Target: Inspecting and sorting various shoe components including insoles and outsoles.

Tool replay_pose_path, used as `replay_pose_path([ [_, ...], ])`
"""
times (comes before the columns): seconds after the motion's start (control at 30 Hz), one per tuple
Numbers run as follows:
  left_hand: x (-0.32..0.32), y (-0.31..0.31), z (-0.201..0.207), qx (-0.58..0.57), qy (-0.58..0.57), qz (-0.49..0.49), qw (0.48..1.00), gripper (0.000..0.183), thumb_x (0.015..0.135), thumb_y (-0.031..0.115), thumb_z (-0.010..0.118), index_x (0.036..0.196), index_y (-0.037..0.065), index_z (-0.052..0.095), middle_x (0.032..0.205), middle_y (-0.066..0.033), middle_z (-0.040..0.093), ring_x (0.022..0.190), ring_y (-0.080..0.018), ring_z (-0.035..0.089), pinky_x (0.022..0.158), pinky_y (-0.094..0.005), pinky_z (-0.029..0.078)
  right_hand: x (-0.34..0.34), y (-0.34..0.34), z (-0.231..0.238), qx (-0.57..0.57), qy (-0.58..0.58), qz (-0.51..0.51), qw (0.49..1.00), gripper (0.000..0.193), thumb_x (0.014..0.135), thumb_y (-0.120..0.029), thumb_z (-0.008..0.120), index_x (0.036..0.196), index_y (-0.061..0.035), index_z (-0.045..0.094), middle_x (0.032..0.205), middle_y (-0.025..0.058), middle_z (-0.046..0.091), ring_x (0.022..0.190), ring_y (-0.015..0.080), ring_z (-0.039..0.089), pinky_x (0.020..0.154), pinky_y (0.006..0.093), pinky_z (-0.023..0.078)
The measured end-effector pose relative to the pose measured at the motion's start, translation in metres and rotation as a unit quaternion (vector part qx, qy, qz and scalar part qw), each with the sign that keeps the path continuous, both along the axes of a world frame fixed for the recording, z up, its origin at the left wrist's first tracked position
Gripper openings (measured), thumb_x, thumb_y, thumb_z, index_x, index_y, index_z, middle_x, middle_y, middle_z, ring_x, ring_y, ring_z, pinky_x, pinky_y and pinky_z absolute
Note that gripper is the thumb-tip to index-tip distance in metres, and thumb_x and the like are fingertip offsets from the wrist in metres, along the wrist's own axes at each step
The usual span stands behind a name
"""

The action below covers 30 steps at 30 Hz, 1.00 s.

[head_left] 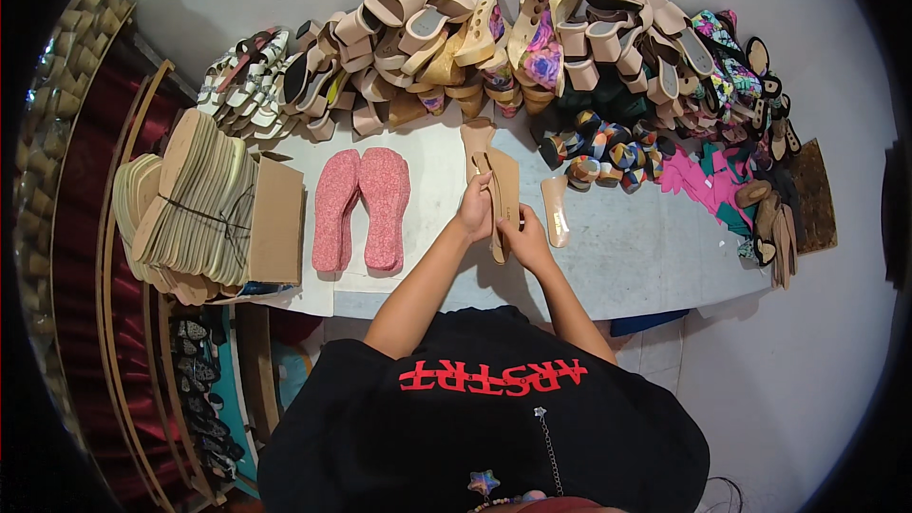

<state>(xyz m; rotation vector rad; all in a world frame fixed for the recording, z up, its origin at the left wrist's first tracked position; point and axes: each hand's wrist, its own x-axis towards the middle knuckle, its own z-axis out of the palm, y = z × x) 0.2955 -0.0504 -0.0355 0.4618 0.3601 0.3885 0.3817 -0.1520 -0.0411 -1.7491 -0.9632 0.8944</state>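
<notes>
Over the middle of the table, a tan shoe insole (505, 192) is held between my two hands. My left hand (476, 209) is closed on its left edge, and my right hand (527, 239) grips its lower right side with the thumb on top. Beyond my fingers, another tan insole (478, 136) extends toward the far side; whether it is also held I cannot tell. Right of my right hand lies a loose tan insole (556, 211) with a pale, shiny lower part. To the left, pink speckled soles (385, 214) rest in two side-by-side stacks.
Heeled sandals (404, 0) are heaped along the wall. A tied bundle of soles (195, 204) stands by a cardboard box (276, 218) at left. Patterned pieces (608, 152) and pink fabric (703, 179) lie at right on the white table (646, 256). Shelves (152, 323) hold more footwear far left.
</notes>
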Motion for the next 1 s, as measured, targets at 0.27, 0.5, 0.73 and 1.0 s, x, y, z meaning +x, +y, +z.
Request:
replay_pose_path([
  [0.27, -0.003, -0.005, 0.007, 0.029, 0.031, -0.022, 0.999, 0.054, 0.082, 0.047, 0.029, 0.107, 0.002, 0.045, 0.096, -0.0173, 0.054, 0.087, -0.0299, 0.055, 0.08, -0.0403, 0.044, -0.005, 0.001, 0.018, -0.002, 0.099, -0.041, 0.994, 0.066, 0.071, -0.032, 0.068, 0.112, 0.0079, 0.037, 0.101, 0.0207, 0.051, 0.086, 0.0252, 0.056, 0.075, 0.0317, 0.046],
  [0.5, -0.002, -0.005, -0.003, 0.035, 0.007, -0.024, 0.999, 0.054, 0.084, 0.042, 0.027, 0.114, 0.001, 0.043, 0.105, -0.0159, 0.053, 0.095, -0.0286, 0.053, 0.086, -0.0398, 0.04, -0.004, -0.003, 0.002, 0.064, 0.11, -0.098, 0.987, 0.056, 0.072, -0.025, 0.069, 0.107, 0.0052, 0.037, 0.094, 0.0165, 0.053, 0.081, 0.0181, 0.056, 0.07, 0.0274, 0.047],
  [0.73, 0.002, -0.011, -0.01, 0.053, 0.048, -0.021, 0.997, 0.051, 0.086, 0.04, 0.026, 0.114, 0.001, 0.043, 0.104, -0.0147, 0.054, 0.096, -0.0265, 0.053, 0.087, -0.0387, 0.04, 0.008, 0.0, -0.026, 0.032, 0.186, -0.089, 0.978, 0.043, 0.074, -0.025, 0.067, 0.099, 0.0024, 0.045, 0.085, 0.0095, 0.054, 0.074, 0.0141, 0.054, 0.064, 0.0249, 0.044],
  [1.0, -0.029, 0.014, -0.014, 0.025, -0.007, 0.022, 0.999, 0.055, 0.082, 0.044, 0.027, 0.111, 0.0, 0.044, 0.104, -0.0135, 0.051, 0.09, -0.028, 0.053, 0.082, -0.0382, 0.043, 0.025, -0.025, -0.036, -0.119, -0.12, -0.123, 0.978, 0.046, 0.075, -0.03, 0.062, 0.103, 0.0044, 0.047, 0.076, 0.0098, 0.055, 0.069, 0.0161, 0.055, 0.062, 0.027, 0.044],
])
